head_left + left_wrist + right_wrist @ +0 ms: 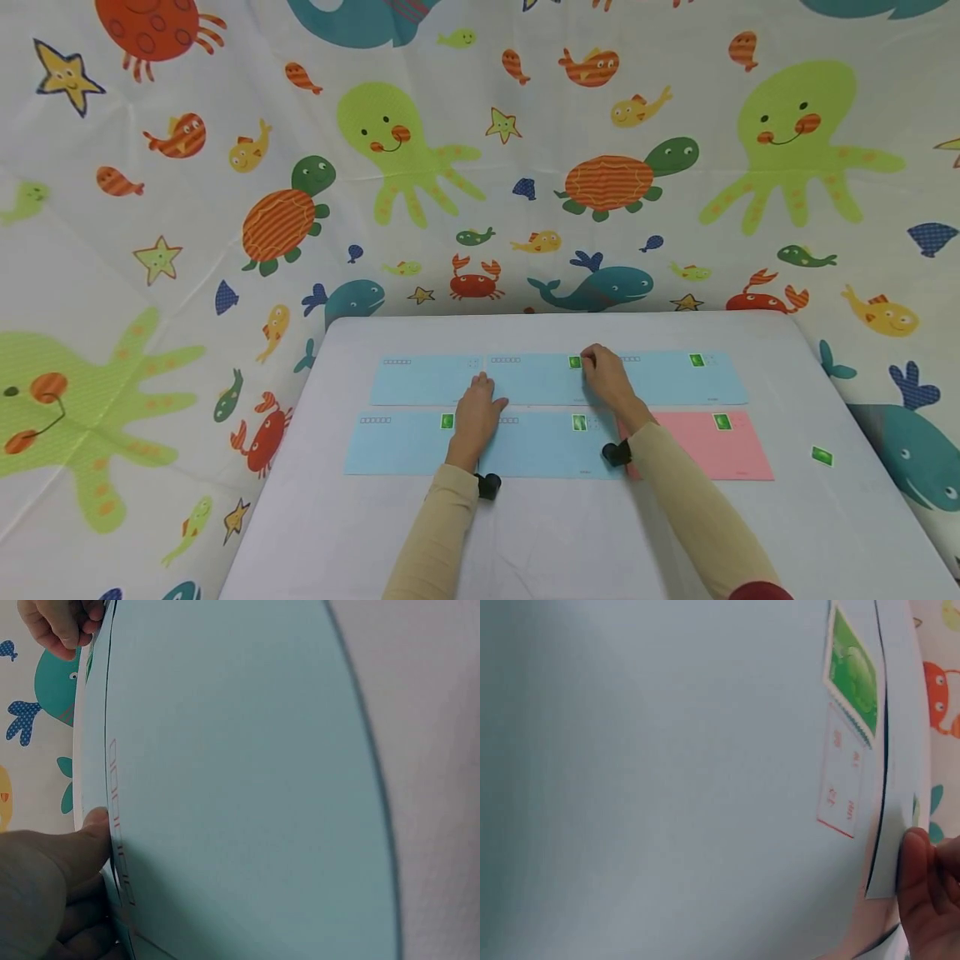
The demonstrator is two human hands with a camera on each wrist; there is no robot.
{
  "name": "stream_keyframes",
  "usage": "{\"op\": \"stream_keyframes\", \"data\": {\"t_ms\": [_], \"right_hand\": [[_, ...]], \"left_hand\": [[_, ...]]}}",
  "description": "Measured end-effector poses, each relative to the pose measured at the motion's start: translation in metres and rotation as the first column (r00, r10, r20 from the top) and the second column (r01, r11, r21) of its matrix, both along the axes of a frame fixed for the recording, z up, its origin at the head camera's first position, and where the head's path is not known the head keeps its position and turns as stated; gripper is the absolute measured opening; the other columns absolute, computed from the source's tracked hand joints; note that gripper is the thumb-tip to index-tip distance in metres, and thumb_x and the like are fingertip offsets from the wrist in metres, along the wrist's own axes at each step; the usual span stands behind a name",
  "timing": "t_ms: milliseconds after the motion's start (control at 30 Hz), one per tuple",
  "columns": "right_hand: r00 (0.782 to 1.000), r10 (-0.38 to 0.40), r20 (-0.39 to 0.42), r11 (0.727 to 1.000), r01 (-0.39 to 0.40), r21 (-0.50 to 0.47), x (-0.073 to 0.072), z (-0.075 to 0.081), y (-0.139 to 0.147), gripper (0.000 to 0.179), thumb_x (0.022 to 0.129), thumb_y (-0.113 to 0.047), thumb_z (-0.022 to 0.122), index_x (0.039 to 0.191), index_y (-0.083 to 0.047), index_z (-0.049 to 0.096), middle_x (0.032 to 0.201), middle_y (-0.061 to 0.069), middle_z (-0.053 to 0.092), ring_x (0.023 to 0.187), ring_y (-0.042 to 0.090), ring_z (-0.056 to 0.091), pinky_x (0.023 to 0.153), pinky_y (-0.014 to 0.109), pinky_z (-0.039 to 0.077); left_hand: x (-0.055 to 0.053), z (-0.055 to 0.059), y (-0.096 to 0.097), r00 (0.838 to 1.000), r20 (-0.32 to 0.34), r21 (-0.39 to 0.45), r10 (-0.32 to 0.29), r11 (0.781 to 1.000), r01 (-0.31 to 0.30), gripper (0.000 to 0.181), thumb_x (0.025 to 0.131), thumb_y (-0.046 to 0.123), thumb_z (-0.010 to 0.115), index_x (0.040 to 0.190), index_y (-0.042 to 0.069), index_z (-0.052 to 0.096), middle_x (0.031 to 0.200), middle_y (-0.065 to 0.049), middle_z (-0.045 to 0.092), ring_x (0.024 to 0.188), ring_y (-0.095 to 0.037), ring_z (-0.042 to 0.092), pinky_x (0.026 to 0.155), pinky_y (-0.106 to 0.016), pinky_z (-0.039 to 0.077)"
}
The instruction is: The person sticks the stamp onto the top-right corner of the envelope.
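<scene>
Pale blue envelopes lie in two rows on the white table; a pink envelope [738,454] is at the lower right. My left hand [474,421] rests flat with fingers extended, its fingertips on the upper left envelope [420,387] near the seam with the upper middle envelope [532,387]. At that middle one's top right corner, my right hand [607,379] pinches the edge of a green postage stamp [574,362] between thumb and curled fingers. In the right wrist view, the thumb [913,859] stands by the envelope's far edge; most of the hand is out of frame.
Green stamps sit on the upper right envelope [667,387], the lower left envelope [397,450], the lower middle envelope [540,454] and the pink one. A loose stamp [822,456] lies at the table's right. Behind the table [300,533] hangs a sea-animal cloth [465,75].
</scene>
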State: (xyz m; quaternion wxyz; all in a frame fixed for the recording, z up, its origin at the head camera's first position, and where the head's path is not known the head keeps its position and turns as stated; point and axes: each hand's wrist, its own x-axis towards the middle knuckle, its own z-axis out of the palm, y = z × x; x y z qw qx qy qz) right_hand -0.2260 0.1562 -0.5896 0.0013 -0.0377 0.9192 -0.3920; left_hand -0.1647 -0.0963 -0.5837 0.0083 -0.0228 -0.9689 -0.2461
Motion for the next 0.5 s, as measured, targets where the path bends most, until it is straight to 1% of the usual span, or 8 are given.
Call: {"op": "stream_keyframes", "data": {"t_ms": [167, 300, 500], "right_hand": [[0.999, -0.023, 0.04, 0.998, 0.025, -0.055, 0.0013, 0.004, 0.0028, 0.026, 0.104, -0.011, 0.044, 0.121, 0.004, 0.057, 0.099, 0.018, 0.065, 0.083, 0.024, 0.061, 0.075, 0.035, 0.051], [0.998, -0.028, 0.049, 0.998, 0.031, -0.055, 0.003, 0.0056, 0.0048, 0.025, 0.105, -0.012, 0.046, 0.12, 0.003, 0.058, 0.1, 0.018, 0.065, 0.084, 0.024, 0.062, 0.077, 0.034, 0.05], [0.998, -0.033, 0.049, 0.997, 0.036, -0.068, 0.0052, 0.0069, 0.0071, 0.024, 0.105, -0.013, 0.047, 0.12, 0.003, 0.058, 0.101, 0.018, 0.065, 0.084, 0.023, 0.065, 0.077, 0.035, 0.051]], "left_hand": [[-0.0002, 0.0018, 0.0005, 1.0, 0.0, -0.001, -0.005, 1.0, 0.005, 0.051, 0.095, 0.023, 0.069, 0.134, -0.007, 0.058, 0.148, -0.025, 0.05, 0.141, -0.037, 0.047, 0.112, -0.05, 0.044], [0.0001, 0.0017, 0.0014, 1.0, 0.007, -0.002, -0.007, 1.0, 0.007, 0.052, 0.095, 0.023, 0.069, 0.136, -0.007, 0.057, 0.149, -0.026, 0.049, 0.142, -0.037, 0.046, 0.113, -0.05, 0.044], [0.0009, 0.0024, 0.0032, 1.0, -0.007, 0.0, 0.001, 1.0, -0.001, 0.051, 0.094, 0.022, 0.07, 0.134, -0.008, 0.058, 0.148, -0.026, 0.05, 0.141, -0.037, 0.047, 0.112, -0.05, 0.044]]}}
